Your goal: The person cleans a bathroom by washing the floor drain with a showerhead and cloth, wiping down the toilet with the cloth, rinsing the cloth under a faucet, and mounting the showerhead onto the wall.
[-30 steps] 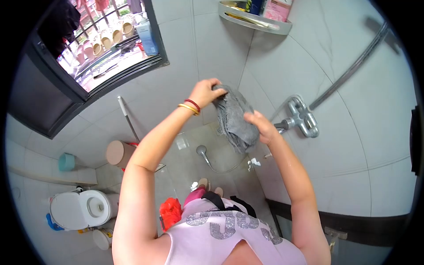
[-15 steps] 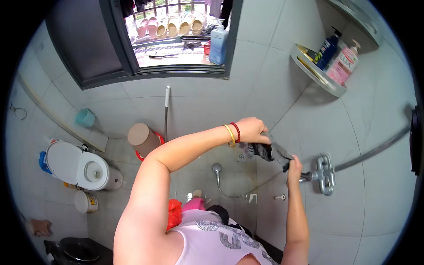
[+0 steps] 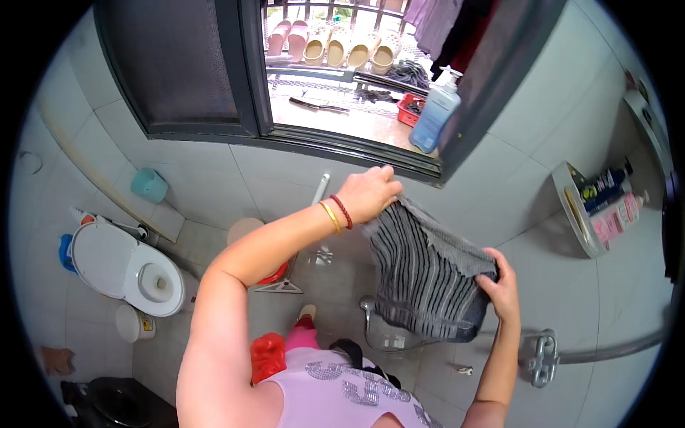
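A grey-and-black striped knit garment (image 3: 428,278) hangs spread between my hands, its exact kind unclear. My left hand (image 3: 369,195), wearing a gold and a dark red bracelet, pinches the upper left corner just below the window. At the upper right corner, my right hand (image 3: 501,289) grips the cloth with thumb and fingers. A lighter grey inner side shows along the top edge. Behind the garment, the shower head (image 3: 367,305) and part of its hose lie low and are partly covered.
An open window (image 3: 342,150) is ahead, with a blue pump bottle (image 3: 435,114) on its sill. A corner shelf (image 3: 564,192) holds bottles at right, above the shower tap (image 3: 544,360). The toilet (image 3: 153,282) stands left; a floor squeegee (image 3: 280,287) is near my left forearm.
The garment, bunched near the tap before, is now stretched out between my hands. Both hands have risen relative to the tap, and my view has turned toward the window.
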The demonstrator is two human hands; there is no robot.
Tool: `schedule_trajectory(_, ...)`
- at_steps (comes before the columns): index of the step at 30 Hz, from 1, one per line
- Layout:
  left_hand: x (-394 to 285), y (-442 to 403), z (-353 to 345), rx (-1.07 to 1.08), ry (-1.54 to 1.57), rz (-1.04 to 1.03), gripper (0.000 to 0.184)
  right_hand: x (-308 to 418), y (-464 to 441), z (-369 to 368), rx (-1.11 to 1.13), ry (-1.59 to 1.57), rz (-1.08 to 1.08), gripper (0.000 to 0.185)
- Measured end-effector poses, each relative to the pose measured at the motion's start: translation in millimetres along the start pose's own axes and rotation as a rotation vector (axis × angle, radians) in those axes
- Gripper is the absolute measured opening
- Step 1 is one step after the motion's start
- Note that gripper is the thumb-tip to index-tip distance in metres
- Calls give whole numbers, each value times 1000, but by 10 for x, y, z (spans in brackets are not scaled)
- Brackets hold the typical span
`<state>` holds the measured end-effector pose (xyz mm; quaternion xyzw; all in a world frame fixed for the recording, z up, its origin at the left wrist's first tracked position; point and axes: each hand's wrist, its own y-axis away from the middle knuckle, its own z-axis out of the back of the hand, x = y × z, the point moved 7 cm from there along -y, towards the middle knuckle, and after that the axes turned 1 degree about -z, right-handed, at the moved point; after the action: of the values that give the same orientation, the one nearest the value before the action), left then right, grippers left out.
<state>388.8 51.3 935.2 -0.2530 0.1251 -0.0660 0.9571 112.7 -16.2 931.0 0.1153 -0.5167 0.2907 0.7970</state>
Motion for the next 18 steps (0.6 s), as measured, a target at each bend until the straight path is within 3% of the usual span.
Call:
schedule_trajectory(3,615,-84,216,8,67,91,11,466,-529,-174,-138,290,150,38)
schedule_trajectory(5,951,-169,453,-85,54,119,13,705,-850,-216,-264,192,239,32)
schedule_trajectory(10,1492,-383,967,-328,34,98,18,1458,-1410,-479,-495,467,481,24)
schedule_trajectory(11,1597,-416,1070,-403,12,122,19,1549,-1543,-559,-528,533,608,24)
schedule_trajectory(15,2175,-610,1159,-407,-88,323,23,1326,-2397,-907,-569,859,625,22)
schedule_trajectory(18,2624,-712,1075,-414,-108,450,25,1195,-2873,-1153,-603,795,576,21)
